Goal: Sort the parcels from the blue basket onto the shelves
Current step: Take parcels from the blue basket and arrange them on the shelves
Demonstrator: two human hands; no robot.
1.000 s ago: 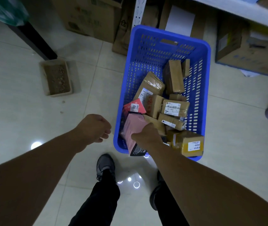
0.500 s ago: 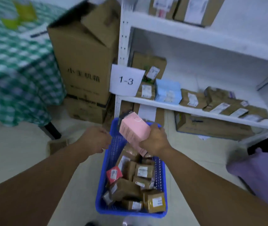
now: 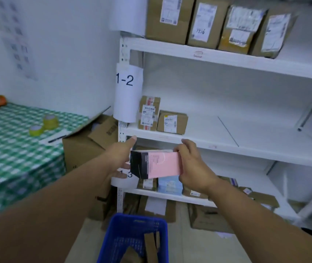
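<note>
I hold a pink box with a black end (image 3: 160,165) flat in front of the white shelf unit. My right hand (image 3: 191,166) grips its right end. At its black left end, my left hand (image 3: 120,155) touches the box with fingers spread. The box hangs just below the front edge of the shelf tagged 1-2 (image 3: 227,149), where two brown parcels (image 3: 162,116) stand at the left. The blue basket (image 3: 132,238) sits on the floor below, with brown parcels inside.
The top shelf (image 3: 227,57) carries several brown parcels. The lower shelf, tagged 1-3, holds a light blue parcel (image 3: 170,184) and brown ones. An open cardboard box (image 3: 86,145) stands left of the shelf post, beside a green checked table (image 3: 14,149) with tape rolls.
My right hand lifted the pink box out of the basket and up to the 1-2 shelf level. My left hand rose and came onto its black end. My view tilted up from the floor.
</note>
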